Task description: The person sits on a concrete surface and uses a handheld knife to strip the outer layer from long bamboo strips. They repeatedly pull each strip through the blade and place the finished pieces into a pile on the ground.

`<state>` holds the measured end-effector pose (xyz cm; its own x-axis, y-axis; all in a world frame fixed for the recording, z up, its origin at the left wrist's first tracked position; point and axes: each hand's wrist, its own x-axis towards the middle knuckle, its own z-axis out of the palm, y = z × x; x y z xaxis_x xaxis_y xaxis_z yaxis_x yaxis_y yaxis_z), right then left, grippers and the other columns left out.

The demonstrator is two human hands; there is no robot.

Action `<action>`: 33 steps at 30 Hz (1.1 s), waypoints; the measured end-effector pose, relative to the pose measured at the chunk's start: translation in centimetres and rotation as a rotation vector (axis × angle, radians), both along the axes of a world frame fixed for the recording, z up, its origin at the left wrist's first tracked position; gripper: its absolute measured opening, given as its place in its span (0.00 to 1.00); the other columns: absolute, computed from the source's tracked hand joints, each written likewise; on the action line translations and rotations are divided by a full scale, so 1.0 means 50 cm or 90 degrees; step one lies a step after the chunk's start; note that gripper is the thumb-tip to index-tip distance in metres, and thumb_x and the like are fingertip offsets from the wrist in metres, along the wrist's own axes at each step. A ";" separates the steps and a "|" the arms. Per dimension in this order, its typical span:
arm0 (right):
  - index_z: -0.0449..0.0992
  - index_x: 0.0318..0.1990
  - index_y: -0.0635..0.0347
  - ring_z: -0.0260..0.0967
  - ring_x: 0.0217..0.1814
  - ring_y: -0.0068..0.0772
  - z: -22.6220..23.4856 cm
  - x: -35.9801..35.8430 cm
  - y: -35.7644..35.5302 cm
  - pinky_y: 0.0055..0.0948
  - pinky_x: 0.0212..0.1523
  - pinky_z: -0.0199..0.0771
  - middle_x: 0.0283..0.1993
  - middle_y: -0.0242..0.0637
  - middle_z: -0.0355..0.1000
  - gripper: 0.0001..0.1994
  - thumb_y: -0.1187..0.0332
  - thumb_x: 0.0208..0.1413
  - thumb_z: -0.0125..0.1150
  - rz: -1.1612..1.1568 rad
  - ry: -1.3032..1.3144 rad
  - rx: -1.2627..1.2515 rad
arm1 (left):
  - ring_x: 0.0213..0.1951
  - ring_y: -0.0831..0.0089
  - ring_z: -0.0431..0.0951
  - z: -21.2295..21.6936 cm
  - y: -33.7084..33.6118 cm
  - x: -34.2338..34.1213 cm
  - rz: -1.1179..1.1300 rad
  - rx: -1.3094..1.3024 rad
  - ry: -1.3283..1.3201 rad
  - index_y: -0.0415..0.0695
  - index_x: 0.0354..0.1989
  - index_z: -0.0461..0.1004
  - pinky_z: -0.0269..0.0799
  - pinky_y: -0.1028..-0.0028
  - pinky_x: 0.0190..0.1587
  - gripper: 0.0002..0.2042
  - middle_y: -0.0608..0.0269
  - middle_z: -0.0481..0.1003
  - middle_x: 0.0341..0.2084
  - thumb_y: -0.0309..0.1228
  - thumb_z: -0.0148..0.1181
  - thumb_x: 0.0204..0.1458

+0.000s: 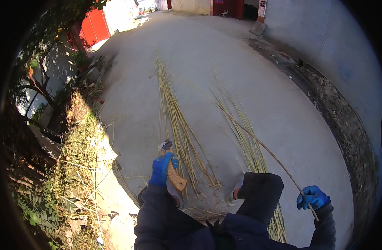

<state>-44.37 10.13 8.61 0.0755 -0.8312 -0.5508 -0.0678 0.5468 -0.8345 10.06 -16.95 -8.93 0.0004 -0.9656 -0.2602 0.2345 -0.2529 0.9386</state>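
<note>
Left hand (160, 168), in a blue glove, is wrapped tight around the tan wooden-looking handles of a pair of pruning shears (172, 166), with the small metal blades sticking up past the fingers toward the far end of the ground. Right hand (312, 197), also blue-gloved, is closed on the near end of one long thin yellow-green willow-like rod (257, 141), which runs up and away to the left, lifted off the ground and crossing over the right-hand bundle. Both arms are in dark sleeves, and a bent knee in dark trousers (261, 191) sits between the two hands, with a light-coloured shoe (234, 194) showing just beside it. On the pale concrete ground (282, 104) there are two loose bundles of the same thin rods: a left bundle of rods (174, 112) that fans out from just beside the shears toward the far end, and a right bundle of rods (245, 133) that runs under the knee and out toward the near edge. Along the left edge of the concrete is a scrubby strip of weeds and dry grass (74, 166), with a red gate (95, 27) at the far left corner. A grey wall (324, 37) lines the right edge, with a dark strip of dirt at its foot.
</note>
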 end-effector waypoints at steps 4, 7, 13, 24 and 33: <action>0.79 0.37 0.73 0.78 0.28 0.37 -0.003 -0.027 0.128 0.28 0.30 0.77 0.36 0.52 0.80 0.12 0.72 0.50 0.60 -0.044 -0.023 -0.023 | 0.31 0.68 0.79 -0.021 -0.013 -0.003 -0.004 0.006 -0.033 0.35 0.48 0.75 0.78 0.71 0.35 0.22 0.55 0.78 0.31 0.44 0.63 0.58; 0.79 0.36 0.76 0.77 0.26 0.36 -0.015 -0.031 0.159 0.28 0.29 0.77 0.33 0.53 0.80 0.12 0.73 0.47 0.59 -0.049 -0.046 -0.013 | 0.29 0.68 0.80 -0.015 -0.002 -0.023 -0.018 -0.001 -0.030 0.36 0.45 0.75 0.79 0.70 0.34 0.19 0.54 0.79 0.30 0.42 0.62 0.59; 0.79 0.32 0.72 0.74 0.20 0.32 -0.007 -0.039 0.143 0.26 0.23 0.75 0.33 0.53 0.80 0.10 0.74 0.44 0.57 -0.010 -0.114 -0.187 | 0.30 0.71 0.77 0.066 0.087 -0.084 -0.112 0.002 -0.035 0.35 0.48 0.74 0.76 0.73 0.35 0.21 0.58 0.77 0.30 0.44 0.61 0.60; 0.77 0.49 0.66 0.74 0.38 0.26 -0.139 0.202 -0.245 0.24 0.40 0.75 0.38 0.38 0.78 0.16 0.61 0.67 0.54 0.167 -0.189 -0.251 | 0.29 0.73 0.79 0.211 0.319 -0.197 -0.470 0.124 -0.117 0.34 0.46 0.74 0.76 0.73 0.34 0.16 0.56 0.79 0.28 0.37 0.59 0.61; 0.78 0.49 0.64 0.73 0.38 0.24 -0.126 0.384 -0.341 0.24 0.40 0.74 0.36 0.34 0.77 0.16 0.59 0.65 0.56 0.289 -0.114 -0.150 | 0.28 0.74 0.80 0.229 0.405 -0.134 -0.525 0.249 -0.132 0.35 0.45 0.73 0.76 0.75 0.34 0.15 0.58 0.80 0.29 0.36 0.59 0.61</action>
